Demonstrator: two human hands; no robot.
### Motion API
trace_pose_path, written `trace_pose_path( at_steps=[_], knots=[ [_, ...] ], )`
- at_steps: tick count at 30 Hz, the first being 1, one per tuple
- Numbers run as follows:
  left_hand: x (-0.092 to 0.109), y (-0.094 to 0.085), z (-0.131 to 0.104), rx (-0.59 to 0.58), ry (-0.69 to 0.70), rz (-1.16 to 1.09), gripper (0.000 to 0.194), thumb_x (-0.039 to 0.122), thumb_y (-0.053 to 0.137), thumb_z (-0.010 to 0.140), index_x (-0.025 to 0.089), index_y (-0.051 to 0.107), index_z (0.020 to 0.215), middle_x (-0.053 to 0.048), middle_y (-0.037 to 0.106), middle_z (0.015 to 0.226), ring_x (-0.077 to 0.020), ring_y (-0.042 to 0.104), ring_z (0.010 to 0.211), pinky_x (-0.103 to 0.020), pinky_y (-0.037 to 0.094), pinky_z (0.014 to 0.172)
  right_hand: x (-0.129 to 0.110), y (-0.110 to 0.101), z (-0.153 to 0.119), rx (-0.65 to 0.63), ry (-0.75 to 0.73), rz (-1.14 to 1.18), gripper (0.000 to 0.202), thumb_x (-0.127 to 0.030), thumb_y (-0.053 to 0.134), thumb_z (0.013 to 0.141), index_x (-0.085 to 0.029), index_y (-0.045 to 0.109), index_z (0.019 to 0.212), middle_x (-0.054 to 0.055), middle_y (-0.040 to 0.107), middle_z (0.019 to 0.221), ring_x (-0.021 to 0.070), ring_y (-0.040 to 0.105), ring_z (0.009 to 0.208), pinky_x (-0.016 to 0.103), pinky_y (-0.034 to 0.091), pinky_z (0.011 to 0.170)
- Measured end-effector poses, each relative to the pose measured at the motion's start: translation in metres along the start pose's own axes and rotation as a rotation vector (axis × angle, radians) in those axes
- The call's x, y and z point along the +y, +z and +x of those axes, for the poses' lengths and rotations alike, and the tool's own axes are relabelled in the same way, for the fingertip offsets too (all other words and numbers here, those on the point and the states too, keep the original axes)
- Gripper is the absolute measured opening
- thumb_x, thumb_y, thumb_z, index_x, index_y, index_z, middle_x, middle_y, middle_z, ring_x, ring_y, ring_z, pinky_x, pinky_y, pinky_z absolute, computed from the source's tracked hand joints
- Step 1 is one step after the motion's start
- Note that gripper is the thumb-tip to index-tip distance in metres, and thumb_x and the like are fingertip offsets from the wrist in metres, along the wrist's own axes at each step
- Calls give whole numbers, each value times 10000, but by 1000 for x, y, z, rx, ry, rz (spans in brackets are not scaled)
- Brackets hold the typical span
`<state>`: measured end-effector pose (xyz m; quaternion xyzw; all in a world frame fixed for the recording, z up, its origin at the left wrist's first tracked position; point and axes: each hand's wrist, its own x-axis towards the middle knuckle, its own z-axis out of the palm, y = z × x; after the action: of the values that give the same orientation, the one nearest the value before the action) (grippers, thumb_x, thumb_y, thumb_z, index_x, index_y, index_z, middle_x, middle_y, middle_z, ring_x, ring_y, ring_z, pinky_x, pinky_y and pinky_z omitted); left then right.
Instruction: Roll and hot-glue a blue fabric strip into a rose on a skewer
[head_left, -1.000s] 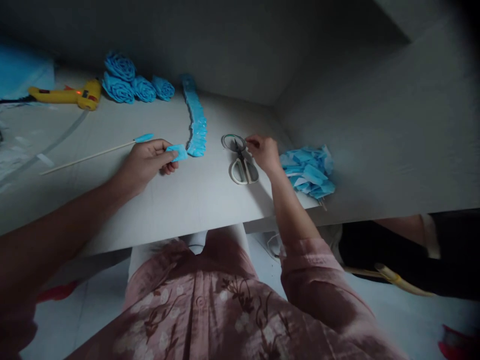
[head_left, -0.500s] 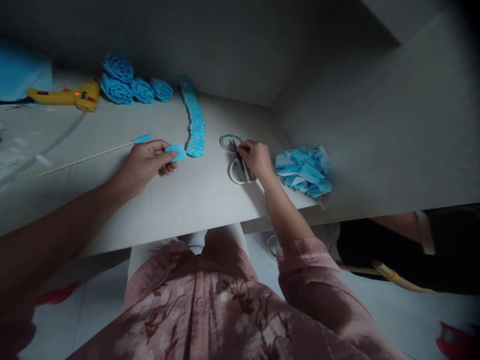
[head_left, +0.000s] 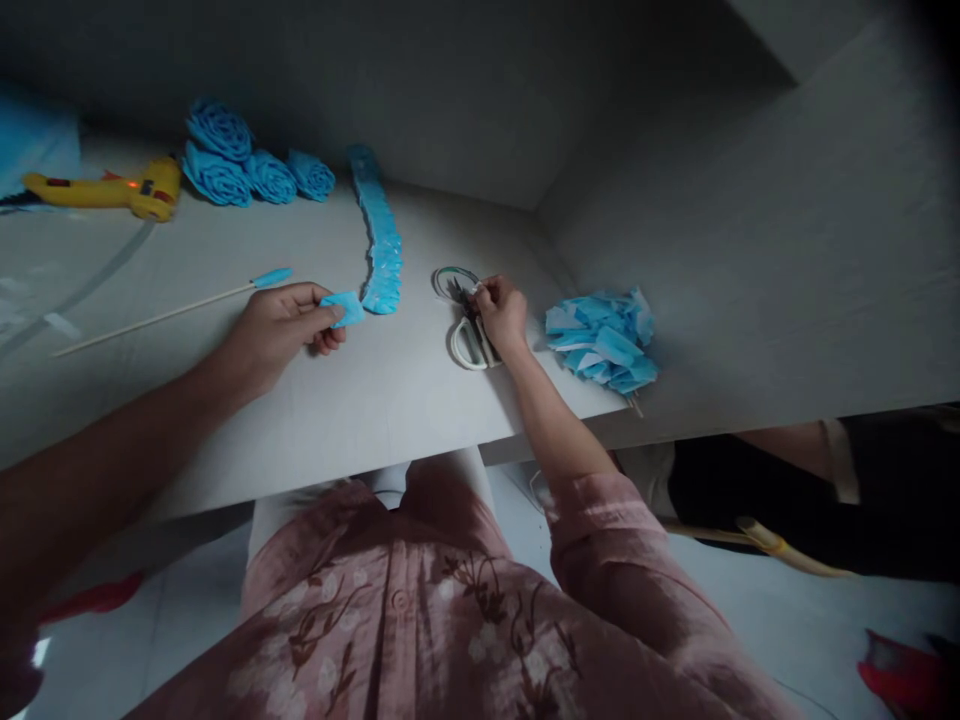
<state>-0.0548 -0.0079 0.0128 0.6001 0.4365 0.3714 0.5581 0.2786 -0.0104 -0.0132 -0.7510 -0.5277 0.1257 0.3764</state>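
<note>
My left hand (head_left: 289,325) pinches a small blue piece of paper (head_left: 346,309) between thumb and fingers. Just beyond it, a thin stick (head_left: 157,320) with a blue tip lies on the table. My right hand (head_left: 501,308) is closed in a pinch over the scissors (head_left: 470,340) and beside a thin wire ring (head_left: 448,272); what its fingertips hold is too small to make out. A ruffled blue strip (head_left: 381,240) lies between my hands. The scissors lie flat with white handles toward me.
Several rolled blue paper flowers (head_left: 217,175) sit at the back left, beside a yellow glue gun (head_left: 154,190) with a lit orange light. A bunch of blue paper pieces on sticks (head_left: 606,340) lies at right. Another person's arm (head_left: 795,460) shows at far right.
The view has shifted slightly, so the table items appear a little further left. My left hand still holds the blue piece, and my right hand remains by the scissors.
</note>
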Motion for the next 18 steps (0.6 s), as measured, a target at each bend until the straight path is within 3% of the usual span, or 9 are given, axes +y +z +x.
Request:
trace_pose_path(
  at_steps=[2,4,6,10,14,18],
  knots=[
    [0,1,-1,-31,-14,-19,196,339,837,826,213,692,793,-37,710,703,-162,610,599,-268,474,574,-2,-1,-4,14,-1,89,170,-250,531,1088,-204,694,1069,79,851,990,179,768,829,280,552,799],
    [0,2,-2,-66,-27,-37,193,332,843,821,202,704,789,-42,713,704,-157,615,593,-259,469,566,-10,-2,-15,46,-100,155,165,-291,551,1093,-214,685,1034,74,833,965,183,762,847,295,559,830],
    [1,4,-4,-104,-30,-48,216,336,848,821,190,695,778,-47,716,702,-150,613,585,-247,457,553,-22,-2,-30,65,-297,219,185,-339,578,1091,-224,709,1026,74,825,983,201,765,914,326,568,875],
    [5,7,-8,-163,-33,-48,254,332,870,841,179,676,782,-38,702,676,-136,602,576,-232,458,553,-54,2,-61,9,-693,207,292,-458,592,1135,-264,788,1042,70,810,977,228,723,874,382,562,814],
    [8,8,-10,-198,-42,-59,265,315,874,856,178,663,773,-28,681,639,-129,594,561,-221,446,540,-72,13,-70,30,-1049,172,308,-392,553,1181,-271,810,1060,70,785,928,239,703,878,437,545,884],
    [8,7,-10,-215,-31,-73,227,274,854,860,173,672,769,-37,696,650,-128,599,561,-215,433,525,-71,27,-66,11,-1096,88,309,-344,522,1191,-276,814,1117,81,768,962,252,691,943,446,532,897]
  ],
)
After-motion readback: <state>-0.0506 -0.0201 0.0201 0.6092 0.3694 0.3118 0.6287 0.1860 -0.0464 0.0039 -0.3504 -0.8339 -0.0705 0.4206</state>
